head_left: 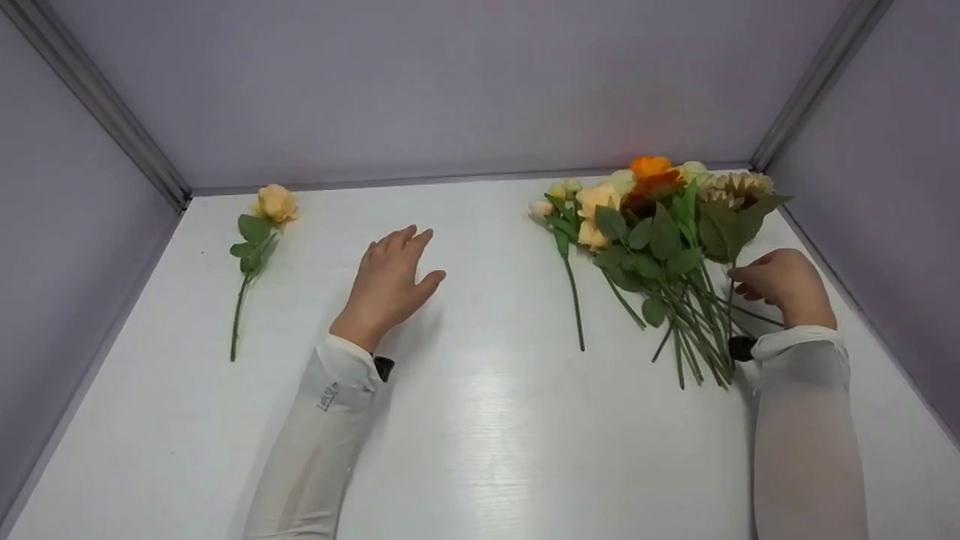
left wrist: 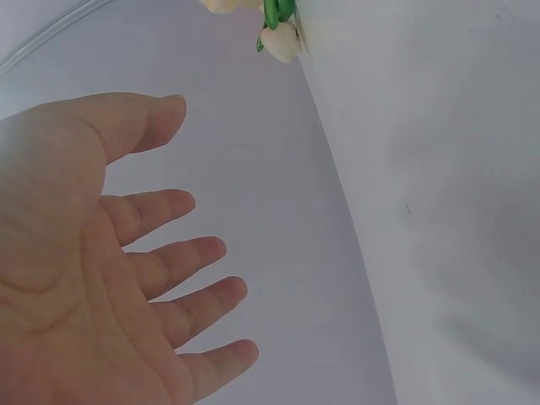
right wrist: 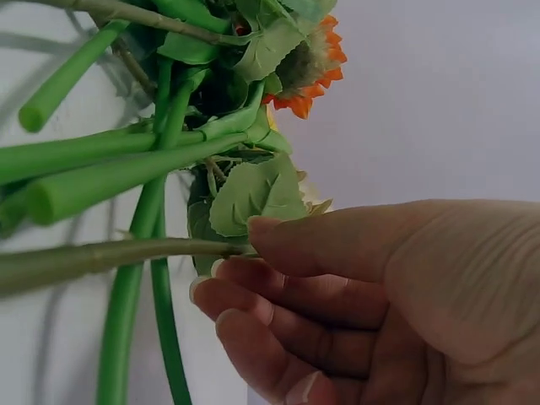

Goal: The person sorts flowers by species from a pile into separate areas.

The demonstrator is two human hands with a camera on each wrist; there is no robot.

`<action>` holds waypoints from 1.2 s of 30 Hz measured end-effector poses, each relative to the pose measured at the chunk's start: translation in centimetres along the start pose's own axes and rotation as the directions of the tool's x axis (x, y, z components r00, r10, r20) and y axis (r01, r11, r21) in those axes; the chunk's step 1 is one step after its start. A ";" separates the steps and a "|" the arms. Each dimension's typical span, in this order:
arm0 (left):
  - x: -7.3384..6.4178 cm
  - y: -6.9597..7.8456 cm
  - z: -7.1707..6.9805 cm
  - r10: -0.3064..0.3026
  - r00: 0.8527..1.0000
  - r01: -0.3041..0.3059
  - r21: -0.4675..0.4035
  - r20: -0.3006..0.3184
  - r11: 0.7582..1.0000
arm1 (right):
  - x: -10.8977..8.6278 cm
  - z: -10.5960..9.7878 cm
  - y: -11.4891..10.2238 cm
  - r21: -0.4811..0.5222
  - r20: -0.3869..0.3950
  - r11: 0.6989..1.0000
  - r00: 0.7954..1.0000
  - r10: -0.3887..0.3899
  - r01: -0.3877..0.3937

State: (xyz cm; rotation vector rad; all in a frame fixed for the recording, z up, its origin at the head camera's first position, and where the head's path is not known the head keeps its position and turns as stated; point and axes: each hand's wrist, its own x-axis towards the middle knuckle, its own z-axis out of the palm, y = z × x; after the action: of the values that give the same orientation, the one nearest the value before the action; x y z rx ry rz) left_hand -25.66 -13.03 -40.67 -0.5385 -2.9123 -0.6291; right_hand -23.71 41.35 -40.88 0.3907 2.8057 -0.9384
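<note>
My right hand [head_left: 784, 285] is at the right side of a pile of flowers. Its thumb and fingertips pinch a thin brownish-green stem [right wrist: 126, 251] just below a leaf [right wrist: 257, 196]. In the head view this stem runs up to broad leaves and a pale, sunflower-like bloom [head_left: 739, 189]. Other green stems [head_left: 694, 337] fan out to the left of that hand. Over the middle of the white table, my left hand [head_left: 386, 285] hovers with fingers spread and holds nothing; the left wrist view shows its bare palm [left wrist: 93, 278].
A single peach rose [head_left: 276, 204] lies at the far left of the table [head_left: 480, 420]. A tulip stem [head_left: 574, 300] with pale buds lies at the pile's left edge, near an orange flower [head_left: 652, 176] in the pile. Grey walls [head_left: 465, 90] enclose the back and sides.
</note>
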 end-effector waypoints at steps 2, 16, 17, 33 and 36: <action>0.0 0.0 0.0 0.003 1.000 -0.003 -0.002 0.001 1.000 | 0.2 0.1 0.2 0.015 0.004 1.000 1.000 -0.008 0.008; 0.2 0.1 -0.1 0.004 1.000 -0.004 -0.002 -0.008 1.000 | 0.1 -1.2 0.2 0.198 -0.078 0.980 0.997 0.015 0.000; 0.2 0.1 -0.1 0.006 1.000 -0.006 -0.004 -0.011 1.000 | 0.0 -1.3 0.0 0.218 -0.093 0.976 0.996 0.017 0.004; -0.6 2.5 -0.7 -0.030 0.999 0.024 -0.309 -0.017 0.951 | -2.3 1.1 -8.0 0.475 -0.309 0.837 0.942 -0.133 0.274; -0.8 3.3 -0.2 -0.038 0.999 0.045 -0.456 0.024 0.889 | -2.5 2.9 -9.9 0.515 -0.284 0.796 0.940 -0.191 0.317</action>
State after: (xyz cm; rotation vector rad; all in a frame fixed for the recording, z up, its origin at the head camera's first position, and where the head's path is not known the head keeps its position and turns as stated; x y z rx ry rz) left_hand -23.68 -10.55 -39.39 -0.5245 -2.7886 -1.3387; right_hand -24.03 31.54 -36.97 0.1807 2.7637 -1.9007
